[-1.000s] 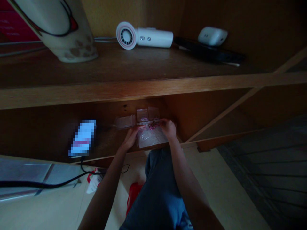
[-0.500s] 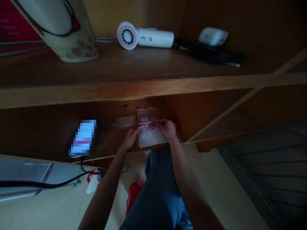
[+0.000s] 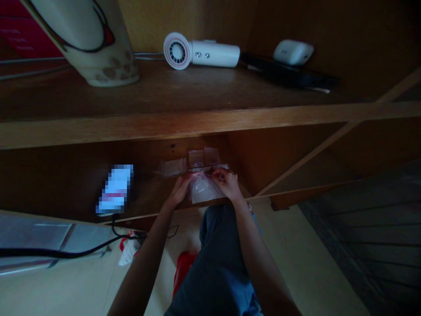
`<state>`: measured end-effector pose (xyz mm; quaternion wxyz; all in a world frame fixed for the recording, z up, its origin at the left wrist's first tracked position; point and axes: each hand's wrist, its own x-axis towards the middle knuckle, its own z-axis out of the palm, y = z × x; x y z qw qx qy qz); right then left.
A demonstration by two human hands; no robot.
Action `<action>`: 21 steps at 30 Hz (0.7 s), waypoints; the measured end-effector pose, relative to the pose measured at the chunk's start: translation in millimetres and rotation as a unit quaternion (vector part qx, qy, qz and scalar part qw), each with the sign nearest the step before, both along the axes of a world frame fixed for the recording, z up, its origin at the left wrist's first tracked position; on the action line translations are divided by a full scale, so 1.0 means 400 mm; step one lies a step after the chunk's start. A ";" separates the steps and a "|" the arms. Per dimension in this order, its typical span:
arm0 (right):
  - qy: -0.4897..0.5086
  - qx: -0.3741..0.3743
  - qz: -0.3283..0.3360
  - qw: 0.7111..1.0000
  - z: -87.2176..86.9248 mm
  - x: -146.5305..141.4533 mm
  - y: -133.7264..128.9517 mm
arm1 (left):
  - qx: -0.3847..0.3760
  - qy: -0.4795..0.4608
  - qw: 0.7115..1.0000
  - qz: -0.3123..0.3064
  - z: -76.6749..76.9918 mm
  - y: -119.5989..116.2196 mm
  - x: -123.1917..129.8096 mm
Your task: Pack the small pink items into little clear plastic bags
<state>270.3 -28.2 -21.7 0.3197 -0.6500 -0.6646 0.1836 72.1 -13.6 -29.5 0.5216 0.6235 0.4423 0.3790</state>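
On the lower shelf lies a clear plastic bag (image 3: 206,192), with small pink beads (image 3: 208,174) near its top edge. My left hand (image 3: 180,188) is at the bag's left side, its fingers closed on the plastic. From the right, my right hand (image 3: 227,183) reaches over the beads with thumb and fingers pinched together; what lies between them is too small to make out. Just behind the bag are two small clear zip bags, the left one (image 3: 196,157) with pinkish bits at its bottom and the right one (image 3: 211,154) beside it. More flat clear bags (image 3: 173,167) lie left of these.
A lit phone (image 3: 115,188) lies on the lower shelf at left, a black cable (image 3: 82,252) below it. The upper shelf, its front edge (image 3: 197,125) above my hands, carries a cup (image 3: 108,66), a white handheld fan (image 3: 215,53), a white case (image 3: 292,52) and a dark flat object (image 3: 286,72).
My right hand has moved left and inward from the bag's right edge, and its fingers now partly cover the pink beads. My left hand has stayed nearly in place.
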 end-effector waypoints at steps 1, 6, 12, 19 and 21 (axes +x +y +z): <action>-0.002 0.000 0.013 1.000 0.002 -0.006 -0.003 | 0.004 -0.002 1.000 -0.002 -0.001 0.000 -0.001; 0.029 0.008 0.064 0.997 0.005 -0.017 -0.001 | 0.016 -0.001 1.000 -0.006 -0.013 0.004 -0.004; 0.088 0.009 0.110 0.990 0.010 -0.018 -0.001 | 0.071 0.059 0.996 -0.011 -0.014 0.011 0.000; 0.163 0.008 0.120 0.979 0.004 -0.018 0.002 | 0.098 0.074 0.992 -0.008 -0.001 0.007 0.005; 0.189 -0.003 0.136 0.973 0.001 -0.022 0.003 | 0.104 0.078 0.992 -0.005 -0.003 0.007 0.006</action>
